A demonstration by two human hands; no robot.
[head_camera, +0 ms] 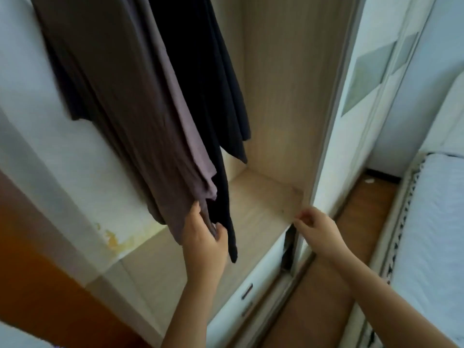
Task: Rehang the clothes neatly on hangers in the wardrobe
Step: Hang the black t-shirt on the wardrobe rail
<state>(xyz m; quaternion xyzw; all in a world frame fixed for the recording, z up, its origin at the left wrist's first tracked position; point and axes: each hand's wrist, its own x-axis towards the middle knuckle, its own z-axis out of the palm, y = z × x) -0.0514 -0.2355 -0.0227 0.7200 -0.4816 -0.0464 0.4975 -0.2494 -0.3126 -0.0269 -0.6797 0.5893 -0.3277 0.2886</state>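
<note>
Nearest, two bare forearms reach up from the bottom edge. The left hand (204, 238) grips the lower hem of the brown garment (120, 96), with the fingers (194, 209) curled round one side of the cloth and the thumb on the other. The right hand (317, 231) is held apart from the clothes, at the front right corner of the shelf (263, 197). Its fingers are curled with the thumb tip against a fingertip. The blur does not let me tell whether they pinch something or touch the shelf edge.

Below the shelf front are white drawers (247, 291) with dark slot handles, above a wooden floor (321, 297). To the right lies a bed (431, 222) with a pale cover and a patterned border.

The clothes hang in the left half of the wardrobe (288, 71), above the pale wooden shelf. A mauve garment (185, 126) lies against the brown one. Just right of it a black garment (200, 84) falls past the left thumb to below shelf level. Behind that a navy garment (238, 109) ends higher up. The hangers are out of view above.

Further right stands a white sliding door (371, 71) with grey diamond panels.
</note>
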